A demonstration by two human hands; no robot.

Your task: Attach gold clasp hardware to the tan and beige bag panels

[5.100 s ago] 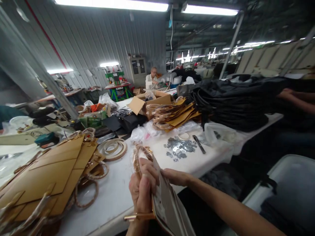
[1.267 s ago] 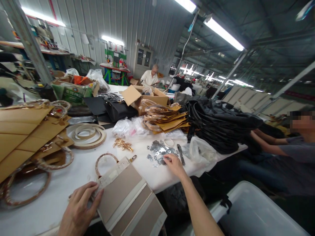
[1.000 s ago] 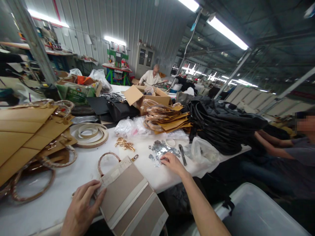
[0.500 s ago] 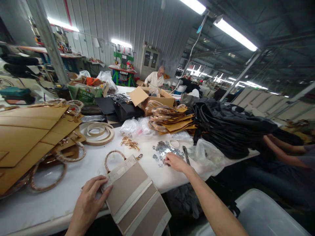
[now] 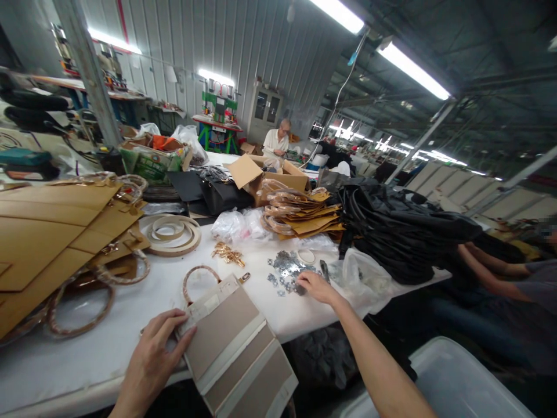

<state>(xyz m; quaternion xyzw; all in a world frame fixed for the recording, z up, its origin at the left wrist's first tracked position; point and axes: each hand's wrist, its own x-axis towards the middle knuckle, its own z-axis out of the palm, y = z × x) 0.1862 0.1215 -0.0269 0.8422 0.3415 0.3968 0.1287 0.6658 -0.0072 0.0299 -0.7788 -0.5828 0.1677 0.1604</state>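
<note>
My left hand point(image 5: 159, 348) is closed on the left edge of a bag panel point(image 5: 230, 337), thumb laid over its face. The panel shows its greyish-brown inner side with pale strips, and overhangs the table's front edge. A wrapped ring handle point(image 5: 201, 280) and a gold buckle point(image 5: 245, 278) stick out from its far edge. My right hand point(image 5: 317, 288) is at the near right side of a scatter of small silver metal plates point(image 5: 285, 267), its fingers pinched together. What lies between those fingertips is hidden. Left of the plates is a heap of gold-coloured hardware point(image 5: 228, 254).
Tan bag panels with ring handles point(image 5: 52, 232) are stacked at left. A roll of pale strip point(image 5: 172, 233), more tan panels point(image 5: 304, 212), black bags point(image 5: 391, 226) and a plastic bag point(image 5: 363, 270) surround the work. One person point(image 5: 277, 141) sits behind; another's arms point(image 5: 491, 267) reach in from the right.
My right hand has shifted slightly right among the metal plates, covering part of a dark tool there. My left hand still holds the panel, which sits slightly further left in view.
</note>
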